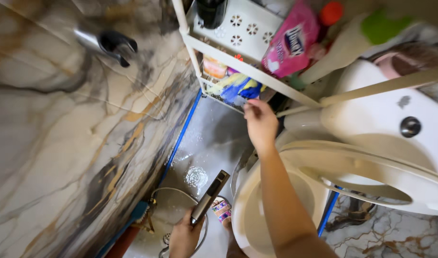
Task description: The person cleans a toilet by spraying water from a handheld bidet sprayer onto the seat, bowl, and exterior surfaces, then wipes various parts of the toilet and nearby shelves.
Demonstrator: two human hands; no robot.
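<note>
The left hand [184, 237] grips one spray wand [209, 197], while the right hand [260, 122], fingers curled, reaches a white shelf rack [250, 71] holding one pink pouch [290, 40] and colourful packets [237, 87].

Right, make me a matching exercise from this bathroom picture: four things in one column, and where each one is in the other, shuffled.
Things:
1. Left hand
2. Right hand
3. Pink pouch
4. Toilet seat

Places or states:
A. lying on the white shelf rack
B. raised, tilted up over the bowl
C. gripping the grey spray handle with its hose
D. reaching to the lower shelf by the blue and yellow pack

Pairs: 1-C, 2-D, 3-A, 4-B
</note>
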